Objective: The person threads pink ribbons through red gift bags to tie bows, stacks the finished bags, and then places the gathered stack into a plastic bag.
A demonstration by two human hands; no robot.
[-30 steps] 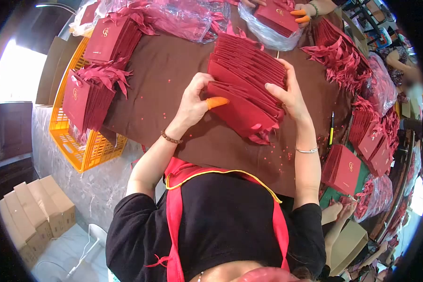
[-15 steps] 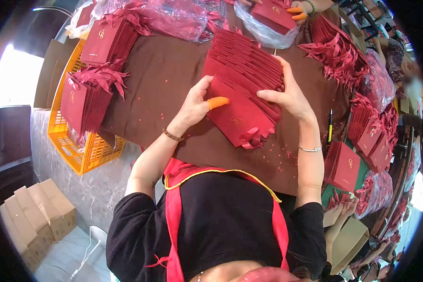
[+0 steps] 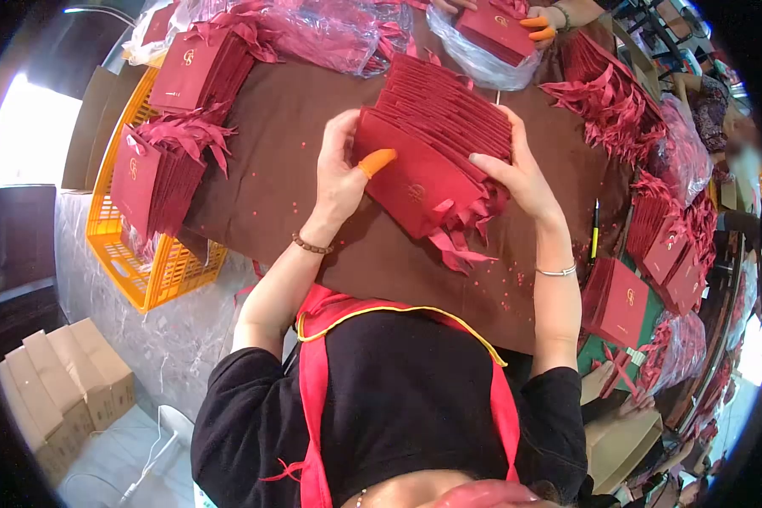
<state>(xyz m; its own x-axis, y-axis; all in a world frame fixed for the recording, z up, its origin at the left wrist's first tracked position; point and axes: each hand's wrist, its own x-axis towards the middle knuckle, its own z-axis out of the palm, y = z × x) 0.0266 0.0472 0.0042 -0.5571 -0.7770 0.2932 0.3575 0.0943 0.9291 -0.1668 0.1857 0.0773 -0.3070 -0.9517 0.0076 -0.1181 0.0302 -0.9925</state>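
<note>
A thick stack of red paper gift bags [image 3: 415,182] with ribbon handles is held between my two hands above the brown cloth. My left hand [image 3: 343,169], with an orange cover on its thumb, grips the stack's left side; the thumb lies on the front bag and the fingers go behind. On the right side, my right hand [image 3: 516,169] clasps the bags' edges, its thumb pressed on the front and its fingers mostly hidden. Loose red ribbons [image 3: 461,245] hang from the lower end of the stack. A gold emblem shows on the front bag.
An orange crate [image 3: 148,288] at the left has bag stacks [image 3: 157,182] at it. A co-worker's hand [image 3: 546,24] with orange finger covers handles bags at the back. More bags [image 3: 622,300] and a pen [image 3: 595,229] lie right. Brown cloth [image 3: 271,195] covers the table.
My left hand has shifted up and left along the stack, its thumb moving with it. The front bag now sits higher and more ribbon hangs free. My right hand stays nearly in place.
</note>
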